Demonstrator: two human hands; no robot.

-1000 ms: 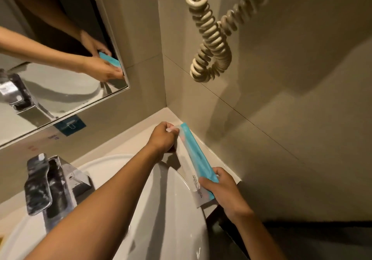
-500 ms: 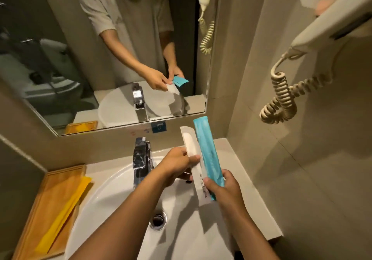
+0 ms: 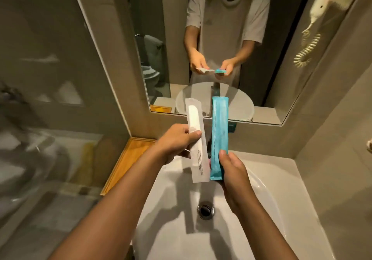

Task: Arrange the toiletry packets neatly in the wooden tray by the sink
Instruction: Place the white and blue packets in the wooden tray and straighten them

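Hands raised over sink, each pinching one upright packet.

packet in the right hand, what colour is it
Teal blue packet, clearest in the head view.

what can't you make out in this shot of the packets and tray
- Wooden tray, head view: the left arm covers its near right part, and blur hides whether anything lies in it.
- White packet: the print on its lower half is too small to read.
- Blue packet: opaque, contents hidden; the right hand covers its lower edge.
- Tap: hidden behind both packets.
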